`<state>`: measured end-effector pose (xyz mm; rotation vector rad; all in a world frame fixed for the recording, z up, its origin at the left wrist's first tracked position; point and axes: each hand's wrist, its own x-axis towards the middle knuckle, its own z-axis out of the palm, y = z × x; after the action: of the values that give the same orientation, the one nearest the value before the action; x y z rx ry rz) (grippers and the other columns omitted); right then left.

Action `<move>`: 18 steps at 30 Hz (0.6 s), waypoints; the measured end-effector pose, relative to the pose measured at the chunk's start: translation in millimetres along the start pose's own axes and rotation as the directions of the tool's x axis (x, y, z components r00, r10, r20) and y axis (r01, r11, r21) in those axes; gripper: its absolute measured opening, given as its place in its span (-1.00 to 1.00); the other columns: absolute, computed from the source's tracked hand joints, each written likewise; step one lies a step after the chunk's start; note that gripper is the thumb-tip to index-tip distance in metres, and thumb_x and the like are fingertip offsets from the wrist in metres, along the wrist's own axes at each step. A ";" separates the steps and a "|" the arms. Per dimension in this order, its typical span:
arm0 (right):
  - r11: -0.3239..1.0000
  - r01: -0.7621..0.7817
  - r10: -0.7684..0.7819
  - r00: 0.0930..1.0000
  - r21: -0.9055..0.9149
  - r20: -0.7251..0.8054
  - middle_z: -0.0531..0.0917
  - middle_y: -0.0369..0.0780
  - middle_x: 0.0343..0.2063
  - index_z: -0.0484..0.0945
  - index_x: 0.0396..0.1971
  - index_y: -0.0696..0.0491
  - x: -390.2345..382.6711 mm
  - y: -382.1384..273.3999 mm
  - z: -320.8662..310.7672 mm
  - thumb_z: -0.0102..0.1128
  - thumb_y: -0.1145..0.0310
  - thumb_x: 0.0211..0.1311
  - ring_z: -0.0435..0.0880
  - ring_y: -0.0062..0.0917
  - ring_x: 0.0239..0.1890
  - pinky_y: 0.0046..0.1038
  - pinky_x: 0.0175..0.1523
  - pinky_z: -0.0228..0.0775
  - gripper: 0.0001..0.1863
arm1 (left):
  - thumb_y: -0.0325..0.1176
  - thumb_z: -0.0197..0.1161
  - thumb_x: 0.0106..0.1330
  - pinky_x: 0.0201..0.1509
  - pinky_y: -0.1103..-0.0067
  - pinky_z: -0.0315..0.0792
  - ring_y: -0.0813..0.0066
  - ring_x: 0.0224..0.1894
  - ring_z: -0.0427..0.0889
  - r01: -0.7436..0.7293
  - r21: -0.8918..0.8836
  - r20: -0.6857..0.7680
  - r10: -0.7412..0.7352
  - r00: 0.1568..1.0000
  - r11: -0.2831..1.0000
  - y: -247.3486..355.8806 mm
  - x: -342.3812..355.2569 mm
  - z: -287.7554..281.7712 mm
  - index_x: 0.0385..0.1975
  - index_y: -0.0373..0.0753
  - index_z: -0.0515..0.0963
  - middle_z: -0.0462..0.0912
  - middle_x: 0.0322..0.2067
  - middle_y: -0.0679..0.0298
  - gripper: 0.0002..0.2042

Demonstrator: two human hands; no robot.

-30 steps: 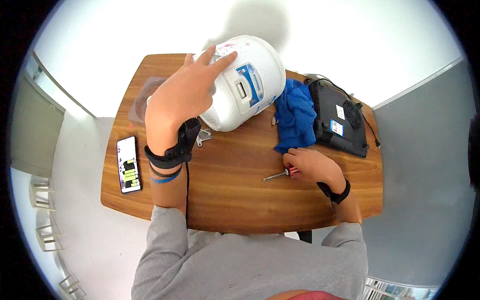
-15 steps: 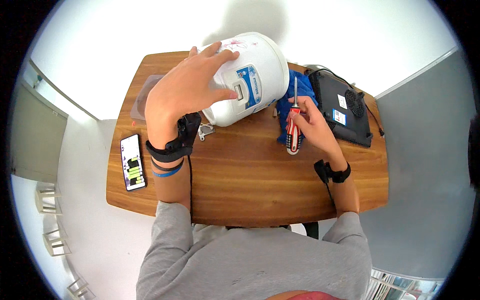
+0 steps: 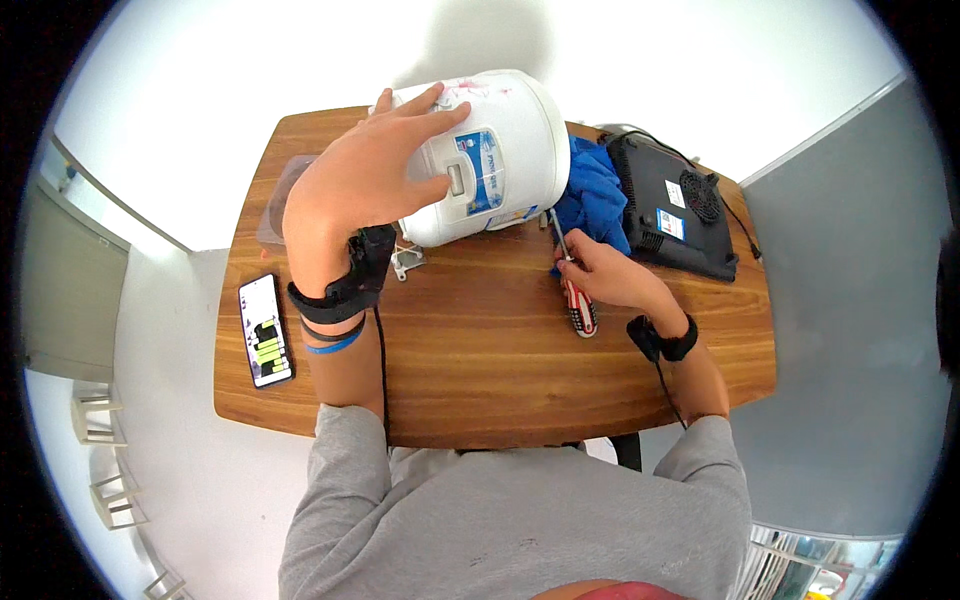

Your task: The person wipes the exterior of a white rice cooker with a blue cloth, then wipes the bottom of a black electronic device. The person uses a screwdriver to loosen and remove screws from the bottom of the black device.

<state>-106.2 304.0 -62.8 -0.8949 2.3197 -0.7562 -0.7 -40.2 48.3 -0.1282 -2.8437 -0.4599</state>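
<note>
A white rice cooker (image 3: 525,130) with a blue label and pink flower print lies tipped on its side at the back of the table. My left hand (image 3: 365,180) grips it from the left, fingers spread over the top and thumb by the front latch; the palm side is hidden. In my right hand (image 3: 610,272) is a screwdriver (image 3: 580,308) with a red, white and black handle. Its shaft points away from me, and the tip is close to the cooker's lower right rim; whether they touch I cannot tell. A small metal bracket (image 3: 408,264) lies below the cooker.
Right of the cooker lies a crumpled blue cloth (image 3: 595,195), beside a black induction-cooker-like appliance (image 3: 670,210) with a round vent and a cord. A phone (image 3: 264,330) with a lit screen rests at the left on the wooden table (image 3: 480,370). A translucent tray (image 3: 280,200) is partly behind my left arm.
The screwdriver has come down toward me and slightly left, its tip now beside the cooker's rim. My right fingers have shifted up onto the shaft end. My left hand keeps its hold.
</note>
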 end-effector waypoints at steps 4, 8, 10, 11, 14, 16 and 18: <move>0.936 0.039 -0.029 0.999 -0.351 0.034 0.75 0.09 -0.42 0.48 0.03 0.18 6.4 -0.2 5.7 0.36 0.19 0.57 0.81 -0.06 -0.30 -0.16 -0.23 0.60 -0.62 | -0.25 0.33 0.35 0.65 -0.03 0.34 -0.25 0.69 0.16 0.045 0.092 -0.032 -0.042 0.999 0.995 11.5 1.3 1.8 0.58 0.22 0.48 0.29 0.68 0.26 -0.29; 0.910 0.120 -0.102 0.993 -0.396 0.066 0.78 0.11 -0.35 0.47 0.01 0.18 9.3 -17.8 0.5 0.46 0.14 0.48 0.83 0.01 -0.23 -0.13 -0.19 0.63 -0.54 | -0.26 0.24 0.37 0.68 0.04 0.33 -0.25 0.67 0.21 0.038 0.139 -0.048 -0.032 0.998 0.990 7.9 3.5 5.2 0.59 0.20 0.47 0.30 0.67 0.26 -0.30; 0.924 0.129 -0.125 0.992 -0.359 0.035 0.80 0.12 -0.25 0.48 0.08 0.18 14.9 -25.4 -9.7 0.51 0.15 0.43 0.84 0.05 -0.15 -0.02 -0.10 0.65 -0.49 | -0.28 0.20 0.37 0.68 0.07 0.34 -0.26 0.66 0.24 0.034 0.146 -0.043 -0.028 0.999 0.989 6.0 3.4 5.2 0.60 0.20 0.46 0.30 0.67 0.26 -0.30; 0.947 0.093 -0.131 0.986 -0.307 -0.104 0.78 0.12 -0.14 0.46 0.16 0.17 17.8 -33.3 -15.1 0.54 0.18 0.41 0.83 0.02 -0.05 -0.04 -0.03 0.66 -0.44 | -0.29 0.20 0.36 0.68 0.07 0.33 -0.26 0.65 0.25 0.027 0.148 -0.046 -0.021 0.999 0.989 4.3 3.1 6.1 0.60 0.20 0.46 0.30 0.67 0.26 -0.29; 0.969 0.108 -0.198 0.876 -0.221 -0.440 0.66 0.13 0.20 0.34 0.41 0.14 26.9 -45.0 -28.7 0.62 0.26 0.34 0.72 -0.04 0.24 -0.09 0.20 0.65 -0.22 | -0.32 0.18 0.36 0.69 0.08 0.32 -0.24 0.63 0.31 0.020 0.147 -0.049 -0.013 0.999 0.989 4.6 3.4 7.6 0.61 0.19 0.44 0.31 0.66 0.25 -0.28; 0.924 0.235 -0.369 0.753 -0.300 -0.546 0.49 0.14 0.45 0.20 0.58 0.11 34.0 -34.0 -31.5 0.65 0.31 0.31 0.57 -0.04 0.47 -0.09 0.38 0.58 -0.03 | -0.34 0.18 0.36 0.71 0.08 0.30 -0.21 0.59 0.39 0.041 0.144 -0.038 -0.035 0.999 0.989 10.5 5.8 6.9 0.61 0.17 0.44 0.32 0.66 0.25 -0.28; 0.938 0.316 -0.348 0.858 -0.145 -0.378 0.32 0.13 0.57 0.06 0.66 0.09 42.9 -35.0 -36.2 0.66 0.32 0.29 0.40 -0.02 0.58 -0.10 0.51 0.47 0.10 | -0.35 0.18 0.37 0.73 0.09 0.26 -0.17 0.55 0.47 0.013 0.144 -0.058 -0.004 0.998 0.989 3.9 5.3 8.8 0.60 0.17 0.45 0.33 0.65 0.24 -0.29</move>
<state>-142.2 262.2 -26.2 -1.3050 2.5908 -1.0846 -7.4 -33.4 42.7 -0.0742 -2.8101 -0.2531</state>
